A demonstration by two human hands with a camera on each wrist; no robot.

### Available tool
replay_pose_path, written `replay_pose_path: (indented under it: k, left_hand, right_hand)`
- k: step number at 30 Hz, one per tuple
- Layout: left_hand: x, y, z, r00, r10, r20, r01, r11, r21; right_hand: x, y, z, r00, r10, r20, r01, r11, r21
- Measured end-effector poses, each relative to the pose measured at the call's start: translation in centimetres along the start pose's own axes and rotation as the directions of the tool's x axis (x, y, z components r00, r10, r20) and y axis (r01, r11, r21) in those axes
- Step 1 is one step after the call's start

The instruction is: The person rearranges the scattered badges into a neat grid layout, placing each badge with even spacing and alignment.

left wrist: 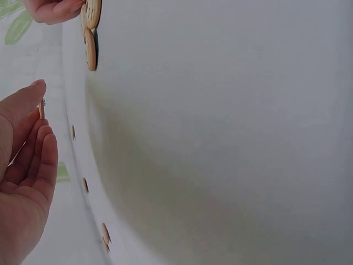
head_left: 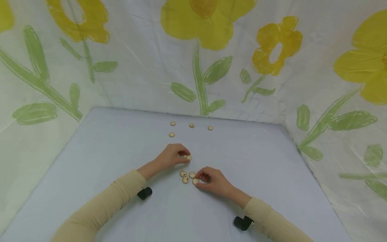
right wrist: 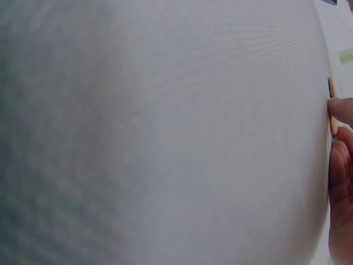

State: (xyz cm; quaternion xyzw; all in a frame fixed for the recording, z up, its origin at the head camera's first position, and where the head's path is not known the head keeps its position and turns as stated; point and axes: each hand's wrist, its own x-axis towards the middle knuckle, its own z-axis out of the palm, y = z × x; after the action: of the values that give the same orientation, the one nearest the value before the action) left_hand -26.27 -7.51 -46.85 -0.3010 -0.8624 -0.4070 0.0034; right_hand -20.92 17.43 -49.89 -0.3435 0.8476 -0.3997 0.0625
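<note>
The left hand [head_left: 171, 156] pinches a small round disc [head_left: 188, 157] between thumb and fingertips; in the left wrist view it shows edge-on and seems raised off the surface [head_left: 260, 161]. Nearer the person than this hand, and just left of the right hand [head_left: 215, 181], four discs sit in a tight cluster. The right hand's thumb and forefinger close narrowly on the nearest one, the clustered disc [head_left: 195, 181]; the right wrist view shows the thumb against its edge. Beyond the left hand, well apart from it, lie four more: three far discs [head_left: 191, 125] in a spaced row and one lone disc [head_left: 171, 134] on the near side of the row's left end.

By their look the discs are wooden: probably light, stiff, hard to break, perhaps a little smooth under the fingers. Being thin, they likely handle best by opposite points of the rim, as the left hand has its own, leaving the face uncovered. Dark marks show on several faces, too small to read; no brand or label is legible.
</note>
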Motion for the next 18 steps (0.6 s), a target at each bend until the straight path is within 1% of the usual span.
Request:
replay_pose_path:
  k: [4,9,18]
  left_hand:
    - [0.5,-0.3,0.0,1.0,-0.011,-0.015,0.011,1.0,-0.001]
    - [1.3,-0.8,0.0,0.999,-0.032,-0.032,0.032,0.999,-0.015]
    - [2.5,-1.4,0.1,0.994,-0.101,-0.036,0.101,0.995,-0.004]
  right_hand:
    - [0.0,0.2,0.1,1.0,-0.002,-0.001,0.002,1.0,0.0]
    - [0.1,0.0,0.0,1.0,0.028,0.005,-0.028,0.999,0.017]
    - [0.0,-0.4,-0.2,0.999,0.046,0.011,-0.046,0.999,0.016]
